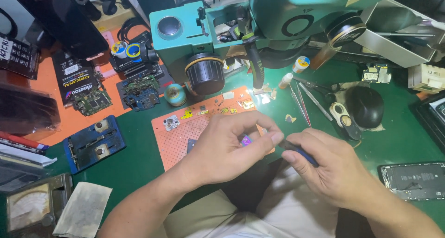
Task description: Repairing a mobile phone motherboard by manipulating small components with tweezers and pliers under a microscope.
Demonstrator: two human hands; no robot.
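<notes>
My left hand (227, 147) is closed around a small purple part (245, 140), held between thumb and fingers over the near edge of an orange perforated mat (178, 140). My right hand (331, 166) grips a thin dark tool with a blue handle (301, 152), its tip pointing at the part in the left hand. The two hands touch at the fingertips. Tiny components and chips (222, 109) lie scattered on the far half of the mat.
A teal microscope (222, 29) looms above the green bench (139, 154). Circuit boards (139, 94) sit at left, a blue board holder (92, 145) nearer. Tweezers (301, 101) and a black round object (366, 106) lie right, an opened phone (412, 180) at far right.
</notes>
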